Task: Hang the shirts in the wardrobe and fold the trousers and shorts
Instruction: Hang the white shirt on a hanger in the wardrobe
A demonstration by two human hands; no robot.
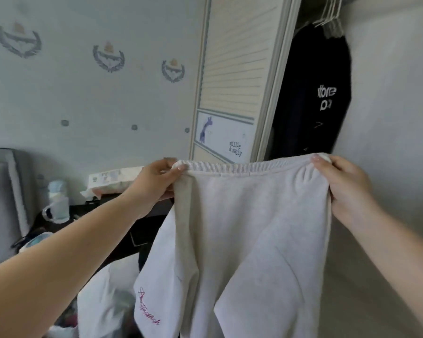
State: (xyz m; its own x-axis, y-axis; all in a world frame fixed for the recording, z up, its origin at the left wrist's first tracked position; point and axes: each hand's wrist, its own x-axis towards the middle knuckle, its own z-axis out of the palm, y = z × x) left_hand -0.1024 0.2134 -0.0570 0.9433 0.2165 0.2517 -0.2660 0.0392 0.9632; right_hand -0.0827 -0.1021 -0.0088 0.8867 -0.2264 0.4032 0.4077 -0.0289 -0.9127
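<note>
I hold up a pair of light grey trousers (254, 228) by the ribbed waistband, spread flat in front of me. My left hand (156, 184) pinches the left end of the waistband, and my right hand (344, 189) pinches the right end. The legs hang down out of the frame; pink lettering shows on the left leg near the bottom. Behind the trousers the wardrobe (232, 93) stands with its sliding door pushed left. In the opening hangs a dark shirt with white lettering (320, 93), under several pale hangers (327, 18).
A dark bedside table (103, 208) at the left carries a plastic cup (56, 201) and a pack of wipes (115, 179). A grey padded headboard (3, 203) is at far left. White cloth (103, 301) lies below my left arm. A plain wall fills the right.
</note>
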